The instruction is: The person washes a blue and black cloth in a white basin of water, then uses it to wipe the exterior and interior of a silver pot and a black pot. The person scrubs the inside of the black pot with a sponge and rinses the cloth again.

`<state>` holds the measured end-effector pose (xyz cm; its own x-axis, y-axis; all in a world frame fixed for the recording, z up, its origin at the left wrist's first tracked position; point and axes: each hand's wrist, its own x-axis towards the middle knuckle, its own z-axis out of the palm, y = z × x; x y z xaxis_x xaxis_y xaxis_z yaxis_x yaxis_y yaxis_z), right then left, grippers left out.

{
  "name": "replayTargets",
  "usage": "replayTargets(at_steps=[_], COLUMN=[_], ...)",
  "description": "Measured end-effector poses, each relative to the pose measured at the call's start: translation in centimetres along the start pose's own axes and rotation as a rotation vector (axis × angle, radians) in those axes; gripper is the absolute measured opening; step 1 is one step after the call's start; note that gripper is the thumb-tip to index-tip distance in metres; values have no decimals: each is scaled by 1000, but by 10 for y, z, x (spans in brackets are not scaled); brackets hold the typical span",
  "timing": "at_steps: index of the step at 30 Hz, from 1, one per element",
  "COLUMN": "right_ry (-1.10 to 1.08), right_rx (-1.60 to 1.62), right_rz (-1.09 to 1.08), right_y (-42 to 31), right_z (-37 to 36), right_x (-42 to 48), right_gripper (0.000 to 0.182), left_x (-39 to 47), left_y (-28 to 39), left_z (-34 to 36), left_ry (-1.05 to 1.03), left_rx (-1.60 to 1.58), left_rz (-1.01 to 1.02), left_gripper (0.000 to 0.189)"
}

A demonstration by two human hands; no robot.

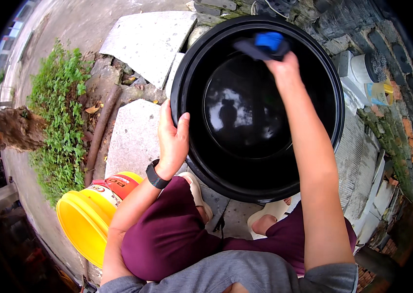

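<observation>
A large round black tub point(246, 179), glossy inside, stands before me with its opening facing up at me. My left hand point(173, 139), with a dark band on the wrist, holds its left rim, the thumb on the rim's inner side. My right hand point(283, 66) reaches into the far part of the tub and grips a dark cloth with a blue patch point(261, 45), near the inner wall. The cloth is slightly blurred and hides most of the right fingers. The tub's smooth bottom shows reflections.
A yellow bucket point(82, 219) is beside my left forearm. Pale stone slabs point(147, 40) and a green climbing plant point(60, 124) lie left. At right, a white container point(362, 69) and a clear cup point(378, 93) stand by a brick and stone wall point(393, 47).
</observation>
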<state>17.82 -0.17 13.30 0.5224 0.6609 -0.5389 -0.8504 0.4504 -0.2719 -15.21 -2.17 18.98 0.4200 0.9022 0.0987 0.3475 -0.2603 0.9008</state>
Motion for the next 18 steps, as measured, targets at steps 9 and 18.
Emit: replayTargets(at_steps=[9, 18], right_ry=[-110, -141], right_rx=[-706, -180], right_rz=[125, 110], right_y=[137, 90], right_z=[-7, 38], right_x=[-101, -61], right_gripper=[18, 22], left_x=[0, -4], left_y=[-8, -13], left_z=[1, 1], left_ry=[1, 3], left_rx=[35, 64], left_rz=[8, -18], left_gripper=[44, 47])
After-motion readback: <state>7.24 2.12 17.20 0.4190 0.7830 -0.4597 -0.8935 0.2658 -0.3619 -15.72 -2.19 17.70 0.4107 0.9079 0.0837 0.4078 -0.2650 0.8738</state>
